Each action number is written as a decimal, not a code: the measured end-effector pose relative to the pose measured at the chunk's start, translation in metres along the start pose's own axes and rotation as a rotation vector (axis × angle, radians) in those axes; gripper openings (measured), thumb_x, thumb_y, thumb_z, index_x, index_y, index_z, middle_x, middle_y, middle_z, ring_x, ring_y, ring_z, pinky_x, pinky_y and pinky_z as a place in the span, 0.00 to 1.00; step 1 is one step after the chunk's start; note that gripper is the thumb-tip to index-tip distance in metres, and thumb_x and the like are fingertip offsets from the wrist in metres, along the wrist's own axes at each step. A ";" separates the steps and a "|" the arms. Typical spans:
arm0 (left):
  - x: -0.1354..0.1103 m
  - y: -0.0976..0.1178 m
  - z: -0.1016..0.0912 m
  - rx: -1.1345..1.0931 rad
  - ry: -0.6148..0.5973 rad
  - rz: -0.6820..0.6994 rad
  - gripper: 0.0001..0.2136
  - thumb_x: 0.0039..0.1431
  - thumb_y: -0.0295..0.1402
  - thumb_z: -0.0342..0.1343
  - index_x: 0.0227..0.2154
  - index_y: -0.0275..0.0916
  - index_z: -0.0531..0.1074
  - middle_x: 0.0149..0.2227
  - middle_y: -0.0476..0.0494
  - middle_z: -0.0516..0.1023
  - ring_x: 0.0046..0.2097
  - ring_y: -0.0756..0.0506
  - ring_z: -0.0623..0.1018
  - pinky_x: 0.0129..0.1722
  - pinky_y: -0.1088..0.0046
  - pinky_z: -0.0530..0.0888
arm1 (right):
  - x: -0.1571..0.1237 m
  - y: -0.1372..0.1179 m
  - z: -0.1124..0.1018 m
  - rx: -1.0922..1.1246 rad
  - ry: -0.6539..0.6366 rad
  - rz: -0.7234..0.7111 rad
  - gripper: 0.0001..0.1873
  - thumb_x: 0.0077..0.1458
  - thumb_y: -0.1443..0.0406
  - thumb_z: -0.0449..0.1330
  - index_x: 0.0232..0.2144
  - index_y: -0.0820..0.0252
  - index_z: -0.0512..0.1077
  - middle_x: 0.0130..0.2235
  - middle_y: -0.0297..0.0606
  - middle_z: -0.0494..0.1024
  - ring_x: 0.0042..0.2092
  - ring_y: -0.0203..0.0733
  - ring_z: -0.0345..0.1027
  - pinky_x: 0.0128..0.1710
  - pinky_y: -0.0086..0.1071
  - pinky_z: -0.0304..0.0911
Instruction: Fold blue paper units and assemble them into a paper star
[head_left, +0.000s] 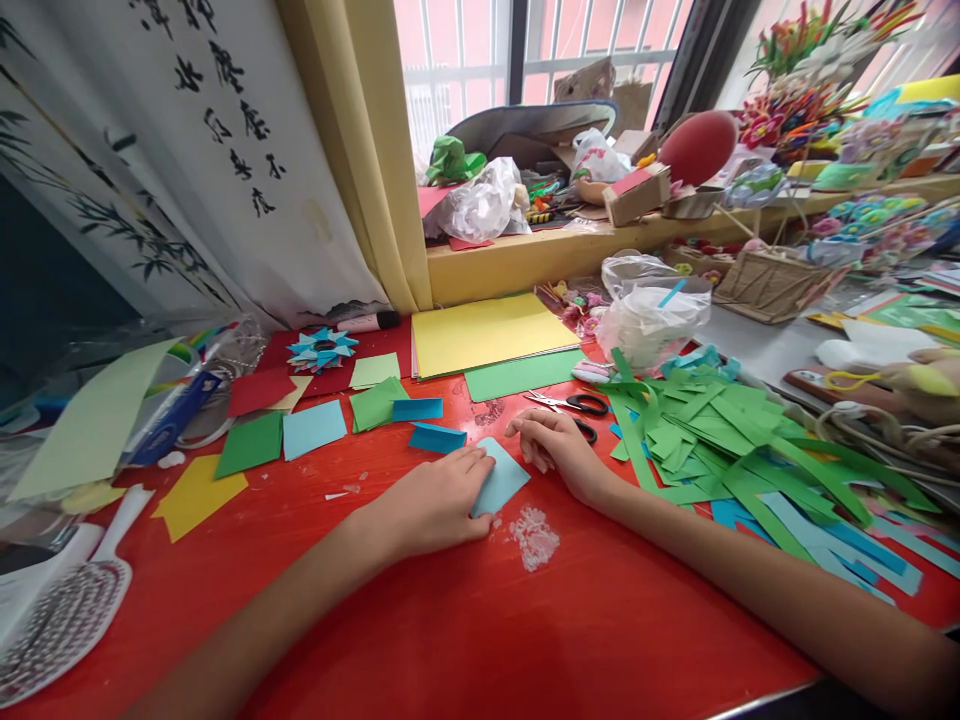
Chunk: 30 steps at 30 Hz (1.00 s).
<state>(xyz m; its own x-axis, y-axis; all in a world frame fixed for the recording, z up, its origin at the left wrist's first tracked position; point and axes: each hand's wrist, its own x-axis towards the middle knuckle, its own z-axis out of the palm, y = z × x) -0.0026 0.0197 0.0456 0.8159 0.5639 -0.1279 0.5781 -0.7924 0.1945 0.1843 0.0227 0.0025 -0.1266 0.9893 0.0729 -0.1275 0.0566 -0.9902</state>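
Beneath a barred window [465, 60], a red tabletop [622, 630] is seen from the head camera. A light-blue paper piece [508, 482] is pressed down by the nearer left hand [439, 500], laid nearly flat at nine o'clock; its long axis, partly covered, cannot be told. The right hand [559, 450], half-curled with nothing visibly gripped, is placed just beside the paper, at two o'clock.

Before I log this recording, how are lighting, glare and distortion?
Head view: window bright, partly washed out; no strong glare on the red tabletop; edges stretched, hairbrush soft at lower left; left hand and light-blue paper beneath it fairly sharp.
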 end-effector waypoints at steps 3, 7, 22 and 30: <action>0.001 0.000 0.003 0.019 0.029 0.011 0.17 0.52 0.34 0.45 0.46 0.38 0.58 0.50 0.39 0.65 0.54 0.40 0.62 0.46 0.64 0.67 | 0.000 0.000 0.000 -0.007 -0.002 0.002 0.10 0.51 0.62 0.52 0.23 0.62 0.67 0.14 0.27 0.64 0.13 0.26 0.49 0.12 0.21 0.44; 0.003 -0.002 0.002 0.034 0.041 0.015 0.16 0.53 0.34 0.44 0.46 0.38 0.58 0.49 0.39 0.66 0.53 0.40 0.63 0.46 0.63 0.67 | 0.001 0.000 0.001 -0.020 0.001 0.005 0.10 0.50 0.62 0.52 0.23 0.62 0.67 0.15 0.27 0.64 0.14 0.26 0.50 0.13 0.22 0.44; 0.001 0.002 -0.001 0.102 0.035 0.027 0.10 0.51 0.34 0.45 0.37 0.38 0.63 0.42 0.41 0.69 0.41 0.42 0.71 0.34 0.68 0.70 | 0.000 0.001 0.000 -0.048 -0.006 -0.031 0.11 0.51 0.60 0.51 0.26 0.63 0.67 0.16 0.28 0.64 0.15 0.27 0.52 0.14 0.22 0.45; -0.005 0.012 0.022 0.088 0.287 -0.056 0.15 0.52 0.25 0.43 0.44 0.36 0.61 0.44 0.39 0.70 0.47 0.43 0.70 0.44 0.66 0.68 | -0.002 0.003 0.002 -0.148 0.050 -0.111 0.13 0.50 0.58 0.50 0.27 0.63 0.67 0.17 0.28 0.63 0.16 0.28 0.53 0.15 0.23 0.46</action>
<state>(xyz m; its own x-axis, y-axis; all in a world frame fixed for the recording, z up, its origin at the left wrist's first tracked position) 0.0008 0.0024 0.0269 0.7542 0.6401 0.1464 0.6309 -0.7682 0.1085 0.1826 0.0204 -0.0009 -0.0700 0.9811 0.1802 0.0082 0.1812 -0.9834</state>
